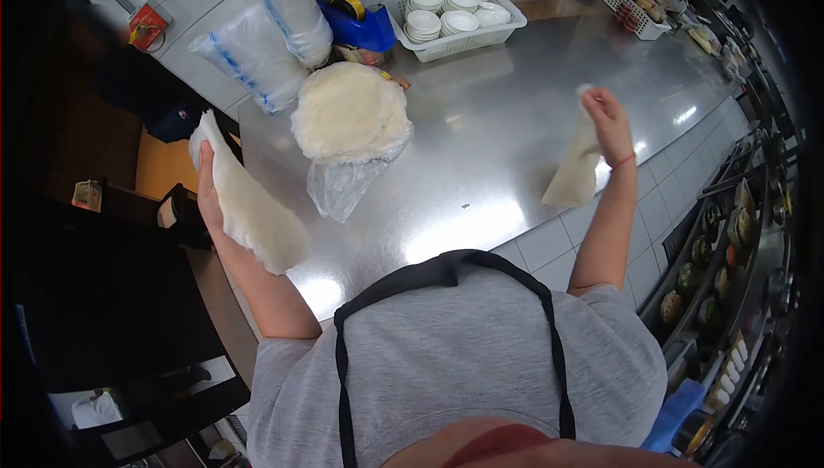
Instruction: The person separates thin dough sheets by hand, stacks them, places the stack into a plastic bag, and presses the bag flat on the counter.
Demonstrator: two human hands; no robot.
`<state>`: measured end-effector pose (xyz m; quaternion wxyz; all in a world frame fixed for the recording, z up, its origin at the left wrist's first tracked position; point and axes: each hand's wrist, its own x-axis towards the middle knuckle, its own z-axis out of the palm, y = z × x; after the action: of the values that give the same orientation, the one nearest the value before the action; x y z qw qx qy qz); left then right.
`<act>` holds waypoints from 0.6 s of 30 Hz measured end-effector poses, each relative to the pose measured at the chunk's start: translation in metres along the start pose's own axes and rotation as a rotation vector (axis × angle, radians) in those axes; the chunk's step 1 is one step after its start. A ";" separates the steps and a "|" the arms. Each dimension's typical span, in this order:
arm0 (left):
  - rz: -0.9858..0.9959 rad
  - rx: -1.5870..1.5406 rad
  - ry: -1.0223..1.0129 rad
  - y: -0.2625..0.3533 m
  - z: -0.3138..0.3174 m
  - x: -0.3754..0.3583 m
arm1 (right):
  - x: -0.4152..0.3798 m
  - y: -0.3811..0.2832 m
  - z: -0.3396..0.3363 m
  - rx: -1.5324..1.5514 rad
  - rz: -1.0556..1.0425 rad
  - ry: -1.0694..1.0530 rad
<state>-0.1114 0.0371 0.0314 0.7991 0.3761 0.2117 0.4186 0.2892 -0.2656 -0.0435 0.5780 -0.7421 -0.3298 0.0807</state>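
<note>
My left hand (pixel 207 185) is closed on the edge of a pale, thin dough wrapper (pixel 249 211), which droops toward my forearm. On the other side, my right hand (pixel 611 125) pinches the top of another pale dough wrapper (pixel 573 166); it hangs down above the counter's front edge. The two wrappers are well apart. Between my hands and farther back, a round stack of dough wrappers (pixel 352 110) lies on a clear plastic bag (pixel 343 187). Part of that bag sticks out from under the stack toward me.
The steel counter (pixel 481 142) spans the view. At its back stand plastic-wrapped packs (pixel 257 48), a blue tape dispenser (pixel 365 26) and a white basket (pixel 463 42) of small bowls. Another basket (pixel 631 9) stands far right. Food containers (pixel 699 283) line a lower right shelf.
</note>
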 end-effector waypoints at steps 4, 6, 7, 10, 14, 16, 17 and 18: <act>0.222 0.092 0.151 -0.014 -0.026 0.009 | 0.004 -0.026 0.076 0.165 -0.079 -0.190; 0.068 -0.100 0.103 -0.014 -0.024 0.000 | 0.003 -0.041 0.111 0.305 -0.101 -0.210; 0.069 -0.097 0.109 -0.012 -0.020 -0.007 | 0.002 -0.048 0.125 0.520 -0.063 -0.215; 0.078 -0.093 0.034 -0.007 0.007 -0.030 | -0.001 -0.044 0.157 0.812 0.098 -0.191; 0.058 -0.210 0.120 0.001 0.016 -0.039 | -0.019 0.036 0.201 0.758 0.524 -0.210; 0.051 -0.085 0.021 0.000 0.001 -0.028 | -0.040 0.079 0.215 0.607 0.497 -0.261; 0.035 -0.068 -0.077 -0.002 -0.010 -0.019 | -0.046 0.091 0.214 0.457 0.454 -0.301; 0.020 -0.048 -0.175 -0.003 -0.013 -0.011 | -0.048 0.089 0.207 0.458 0.461 -0.304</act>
<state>-0.1244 0.0324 0.0211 0.8191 0.3940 0.1271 0.3971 0.1839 -0.1377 -0.2028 0.6403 -0.6275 -0.2095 0.3902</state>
